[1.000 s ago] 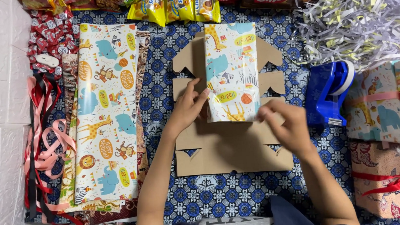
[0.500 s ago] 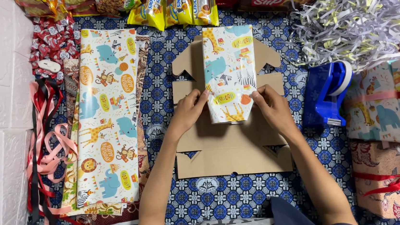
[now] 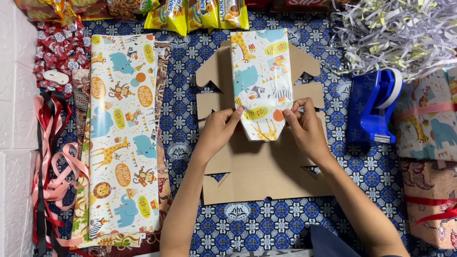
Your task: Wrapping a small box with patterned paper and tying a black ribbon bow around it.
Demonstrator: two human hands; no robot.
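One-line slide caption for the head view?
Both hands, left hand and right hand, pinch the wrapped box end over flat cardboard.

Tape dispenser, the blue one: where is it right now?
In the head view the blue tape dispenser lies right of the flat cardboard sheet, below the shredded paper, beside the wrapped boxes; neither hand touches it.
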